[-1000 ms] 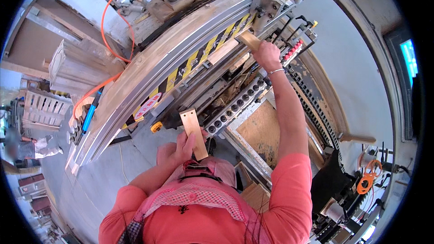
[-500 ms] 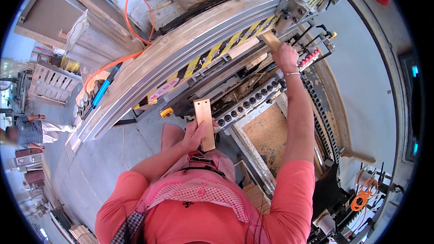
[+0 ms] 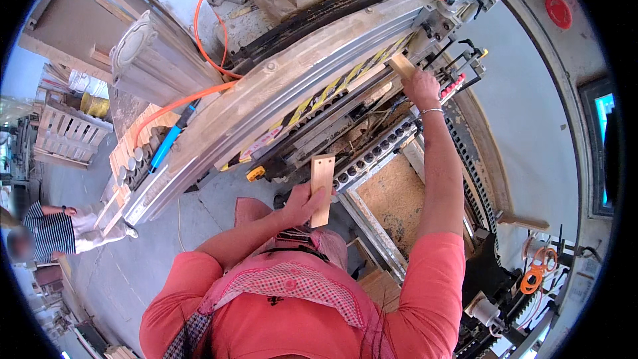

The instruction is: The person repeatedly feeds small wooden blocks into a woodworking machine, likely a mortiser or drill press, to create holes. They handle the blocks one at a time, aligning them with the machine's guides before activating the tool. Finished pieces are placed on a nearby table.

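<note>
My left hand [image 3: 302, 204] holds a short flat wooden board [image 3: 322, 186] upright, close to my chest and just in front of the machine's row of round holes [image 3: 379, 153]. My right arm is stretched far forward. My right hand [image 3: 423, 88] grips a small wooden block [image 3: 401, 66] set against the long grey machine beam with yellow-black stripes [image 3: 319, 96]. I wear a coral shirt with a checked apron.
An orange hose [image 3: 211, 40] loops over the machine top. A sawdust-covered tray [image 3: 392, 199] lies below my right arm. A stack of pale turned wood [image 3: 129, 153] and a blue tool [image 3: 166, 146] sit at the left. Another person in a striped shirt [image 3: 53, 233] bends at the far left.
The view has shifted a little. My left hand has kept the board near my chest, tilting it more upright. My right hand stays on the block at the beam.
</note>
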A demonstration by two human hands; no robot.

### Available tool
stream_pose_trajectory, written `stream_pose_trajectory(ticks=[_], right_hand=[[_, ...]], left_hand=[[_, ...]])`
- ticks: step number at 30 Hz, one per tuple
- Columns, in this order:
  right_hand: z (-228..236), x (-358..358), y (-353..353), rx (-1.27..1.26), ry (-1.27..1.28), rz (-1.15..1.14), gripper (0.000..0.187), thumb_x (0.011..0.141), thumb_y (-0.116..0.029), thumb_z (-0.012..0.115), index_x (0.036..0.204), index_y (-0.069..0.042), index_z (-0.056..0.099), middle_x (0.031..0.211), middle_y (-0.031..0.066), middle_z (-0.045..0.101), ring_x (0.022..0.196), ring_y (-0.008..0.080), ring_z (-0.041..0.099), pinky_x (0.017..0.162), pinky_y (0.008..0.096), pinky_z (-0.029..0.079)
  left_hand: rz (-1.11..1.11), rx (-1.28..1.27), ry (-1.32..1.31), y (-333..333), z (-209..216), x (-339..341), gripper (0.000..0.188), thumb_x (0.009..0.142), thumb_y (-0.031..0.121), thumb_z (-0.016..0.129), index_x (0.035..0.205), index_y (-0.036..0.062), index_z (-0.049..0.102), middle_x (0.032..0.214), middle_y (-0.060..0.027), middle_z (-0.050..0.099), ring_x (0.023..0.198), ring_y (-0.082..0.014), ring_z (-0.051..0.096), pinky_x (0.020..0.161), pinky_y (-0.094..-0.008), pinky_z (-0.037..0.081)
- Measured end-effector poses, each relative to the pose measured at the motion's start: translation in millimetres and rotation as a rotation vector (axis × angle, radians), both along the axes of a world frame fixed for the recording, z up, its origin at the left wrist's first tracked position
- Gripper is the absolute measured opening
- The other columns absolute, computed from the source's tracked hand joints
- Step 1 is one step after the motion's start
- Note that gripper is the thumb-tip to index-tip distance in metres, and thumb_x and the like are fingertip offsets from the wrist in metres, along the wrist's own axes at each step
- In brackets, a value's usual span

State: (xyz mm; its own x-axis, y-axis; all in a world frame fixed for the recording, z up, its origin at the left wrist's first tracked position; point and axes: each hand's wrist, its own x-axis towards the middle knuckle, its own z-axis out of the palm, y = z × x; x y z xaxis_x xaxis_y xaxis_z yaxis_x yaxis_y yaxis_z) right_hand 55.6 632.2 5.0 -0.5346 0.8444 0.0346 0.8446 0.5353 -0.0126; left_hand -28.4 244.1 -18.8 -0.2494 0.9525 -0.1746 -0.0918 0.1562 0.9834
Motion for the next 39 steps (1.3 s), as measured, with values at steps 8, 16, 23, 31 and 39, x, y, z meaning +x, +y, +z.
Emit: stream_pose_trajectory(ticks=[8, 16, 23, 31, 39], right_hand=[[2, -4, -2, -0.002, -0.032, -0.018, 0.041, 0.075, -0.038, 0.063, 0.096, -0.004, 0.058, 0.089, 0.0164, 0.064, 0.086, 0.0319, 0.062, 0.073, 0.0413, 0.05], [7, -5, -5, -0.013, -0.05, -0.014, 0.042, 0.075, -0.04, 0.062, 0.095, -0.003, 0.056, 0.089, 0.0181, 0.063, 0.086, 0.0334, 0.061, 0.075, 0.0424, 0.049], [-5, -2, 7, -0.001, -0.048, -0.009, 0.04, 0.076, -0.04, 0.06, 0.094, -0.004, 0.059, 0.086, 0.0202, 0.063, 0.083, 0.0357, 0.062, 0.073, 0.0447, 0.049], [-16, 7, 23, 0.06, -0.149, 0.185, 0.036, 0.081, -0.037, 0.053, 0.085, -0.003, 0.062, 0.084, 0.0209, 0.063, 0.079, 0.0368, 0.062, 0.068, 0.0457, 0.05], [-14, -4, 17, 0.05, -0.071, 0.114, 0.043, 0.077, -0.044, 0.06, 0.082, -0.001, 0.064, 0.08, 0.0208, 0.064, 0.076, 0.0372, 0.063, 0.065, 0.0464, 0.051]], left_hand=[[-0.087, 0.048, 0.012, -3, -17, -4, 0.028, 0.092, 0.024, 0.044, 0.1, -0.0002, 0.055, 0.087, -0.0062, 0.06, 0.074, -0.0121, 0.059, 0.064, -0.0271, 0.048], [0.004, 0.094, -0.003, 0, -13, 0, 0.021, 0.086, 0.021, 0.055, 0.092, 0.0015, 0.06, 0.074, -0.0081, 0.059, 0.067, -0.0126, 0.057, 0.06, -0.0279, 0.046], [0.016, 0.071, -0.098, 1, -18, 1, 0.022, 0.088, 0.023, 0.053, 0.09, 0.0021, 0.06, 0.074, -0.0049, 0.059, 0.067, -0.0108, 0.056, 0.059, -0.0267, 0.045], [-0.002, -0.005, 0.12, 2, -15, 0, 0.034, 0.084, 0.033, 0.058, 0.084, 0.0, 0.053, 0.067, -0.0083, 0.055, 0.062, -0.0138, 0.054, 0.055, -0.0324, 0.043], [0.075, 0.152, 0.311, -2, -21, 3, 0.032, 0.082, 0.03, 0.054, 0.087, -0.001, 0.053, 0.071, -0.0185, 0.057, 0.066, -0.0275, 0.06, 0.058, -0.0372, 0.044]])
